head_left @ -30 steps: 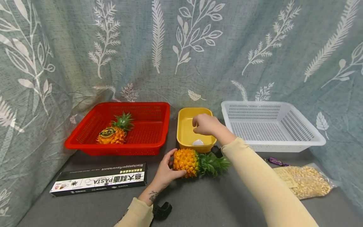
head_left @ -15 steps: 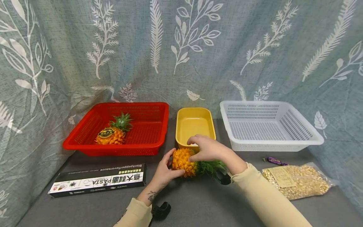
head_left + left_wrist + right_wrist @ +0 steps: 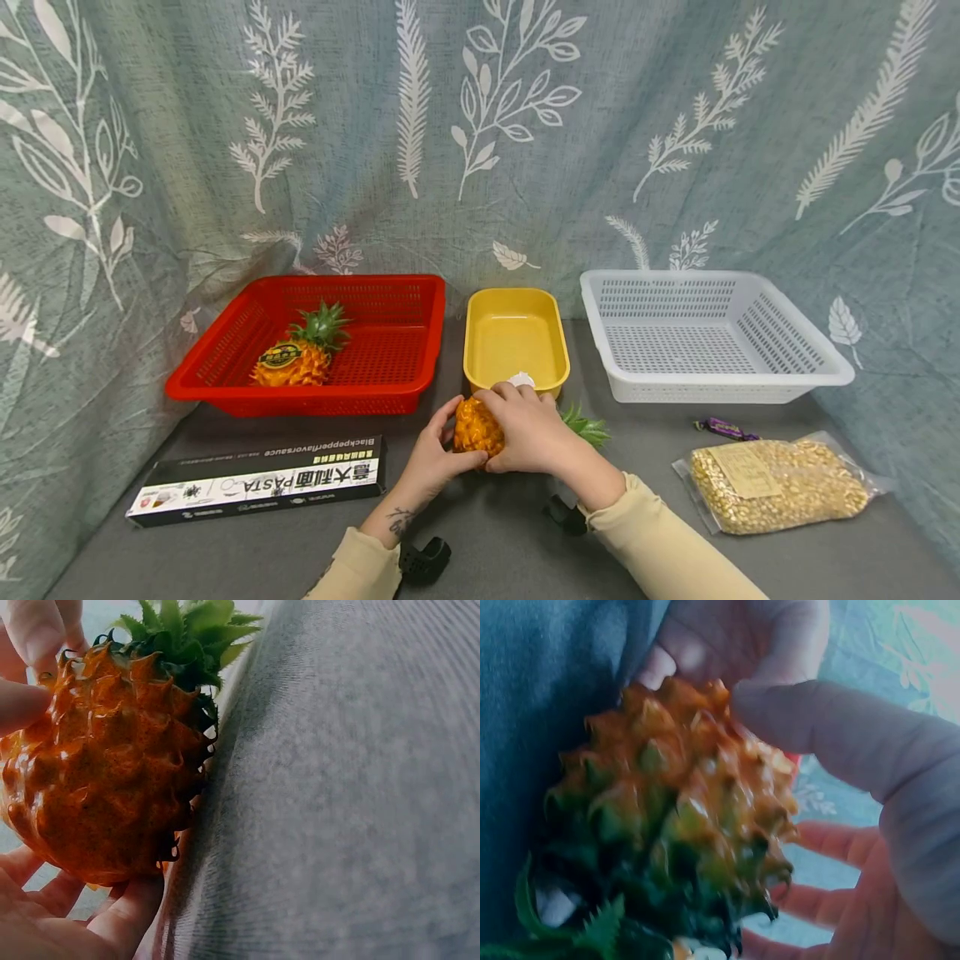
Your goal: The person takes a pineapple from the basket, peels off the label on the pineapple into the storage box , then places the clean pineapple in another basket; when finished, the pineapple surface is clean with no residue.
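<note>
An orange pineapple (image 3: pixel 477 427) is gripped by both hands, just in front of a yellow container (image 3: pixel 517 337) on the grey table (image 3: pixel 495 550); whether its underside is lifted from the table cannot be told. Its base end is cupped by the left hand (image 3: pixel 435 458), with the thumb laid along the near side and the fingers bent round the far side. Its leafy half is spanned by the right hand (image 3: pixel 528 429), by which the middle of the fruit is mostly covered in the head view; the thumb is set against the near side, the other fingers are curved over the far side, and the green leaves (image 3: pixel 587 428) are left jutting out to the right. In the right wrist view, the spiky body is framed between thumb and fingers.
</note>
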Demonstrator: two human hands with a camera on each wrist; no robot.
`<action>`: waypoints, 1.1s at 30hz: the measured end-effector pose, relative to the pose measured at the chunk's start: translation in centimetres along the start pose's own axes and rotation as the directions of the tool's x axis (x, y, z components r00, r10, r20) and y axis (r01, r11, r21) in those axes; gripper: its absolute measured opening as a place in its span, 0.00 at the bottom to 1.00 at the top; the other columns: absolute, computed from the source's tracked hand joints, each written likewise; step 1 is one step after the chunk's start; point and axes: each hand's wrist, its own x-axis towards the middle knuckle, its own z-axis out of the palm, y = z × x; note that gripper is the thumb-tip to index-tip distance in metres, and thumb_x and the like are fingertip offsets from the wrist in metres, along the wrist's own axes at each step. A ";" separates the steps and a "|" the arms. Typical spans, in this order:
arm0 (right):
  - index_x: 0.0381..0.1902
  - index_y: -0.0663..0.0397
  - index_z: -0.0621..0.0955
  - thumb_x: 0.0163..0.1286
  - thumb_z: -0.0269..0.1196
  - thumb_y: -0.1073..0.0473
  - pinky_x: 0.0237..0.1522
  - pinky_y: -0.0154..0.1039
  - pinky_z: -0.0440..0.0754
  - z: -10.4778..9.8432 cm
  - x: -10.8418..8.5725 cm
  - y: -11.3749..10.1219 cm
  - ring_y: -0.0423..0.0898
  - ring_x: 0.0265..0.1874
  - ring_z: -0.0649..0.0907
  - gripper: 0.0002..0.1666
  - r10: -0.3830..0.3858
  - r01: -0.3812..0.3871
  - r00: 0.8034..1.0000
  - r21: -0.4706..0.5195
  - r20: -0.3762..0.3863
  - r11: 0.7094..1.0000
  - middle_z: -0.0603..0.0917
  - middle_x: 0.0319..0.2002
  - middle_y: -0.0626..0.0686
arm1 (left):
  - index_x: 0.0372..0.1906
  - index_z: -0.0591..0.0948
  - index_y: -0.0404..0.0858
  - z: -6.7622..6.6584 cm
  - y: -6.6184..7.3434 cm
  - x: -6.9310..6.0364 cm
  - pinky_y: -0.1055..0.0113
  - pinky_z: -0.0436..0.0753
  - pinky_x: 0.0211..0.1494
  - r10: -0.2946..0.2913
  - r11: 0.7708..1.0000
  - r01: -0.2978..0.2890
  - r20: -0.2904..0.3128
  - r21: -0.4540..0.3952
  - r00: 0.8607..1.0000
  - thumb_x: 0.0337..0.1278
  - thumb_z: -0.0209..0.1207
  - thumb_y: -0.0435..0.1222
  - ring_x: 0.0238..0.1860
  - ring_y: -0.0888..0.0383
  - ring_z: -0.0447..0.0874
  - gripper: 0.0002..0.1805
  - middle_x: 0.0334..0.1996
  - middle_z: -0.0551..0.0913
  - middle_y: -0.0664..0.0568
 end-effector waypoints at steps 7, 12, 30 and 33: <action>0.60 0.47 0.71 0.40 0.74 0.43 0.42 0.53 0.69 1.1 0.2 -0.6 0.56 0.50 0.72 0.48 0.044 -0.044 0.999 -0.052 -0.016 0.998 0.73 0.54 0.54 | 0.69 0.57 0.36 -0.2 0.3 -0.2 0.59 0.76 0.53 -0.023 0.999 0.024 0.021 -0.027 1.000 0.43 0.66 0.31 0.58 0.44 0.70 0.45 0.65 0.62 0.38; 0.60 0.48 0.71 0.40 0.74 0.40 0.41 0.53 0.69 1.8 0.0 -1.1 0.58 0.50 0.71 0.48 0.055 -0.059 0.997 -0.081 -0.050 0.995 0.73 0.54 0.56 | 0.70 0.56 0.35 -0.4 0.7 -0.5 0.60 0.78 0.52 -0.051 0.996 0.053 0.033 -0.067 0.998 0.49 0.62 0.34 0.57 0.45 0.72 0.43 0.66 0.61 0.38; 0.58 0.47 0.72 0.45 0.70 0.36 0.43 0.56 0.67 2.5 0.2 -1.7 0.59 0.47 0.74 0.43 0.135 -0.137 0.985 -0.014 -0.105 0.990 0.74 0.53 0.55 | 0.62 0.62 0.29 -3.4 3.9 -1.6 0.57 0.80 0.49 -0.235 0.949 0.179 -0.202 -0.261 0.951 0.64 0.49 0.47 0.47 0.42 0.80 0.31 0.56 0.69 0.29; 0.56 0.47 0.73 0.46 0.70 0.36 0.42 0.55 0.68 2.6 0.2 -1.9 0.59 0.46 0.74 0.41 0.142 -0.147 0.981 -0.025 -0.130 0.989 0.75 0.52 0.54 | 0.59 0.59 0.30 -4.1 4.3 -1.5 0.59 0.82 0.45 -0.256 0.922 0.168 -0.223 -0.349 0.941 0.64 0.48 0.48 0.40 0.46 0.83 0.29 0.55 0.67 0.29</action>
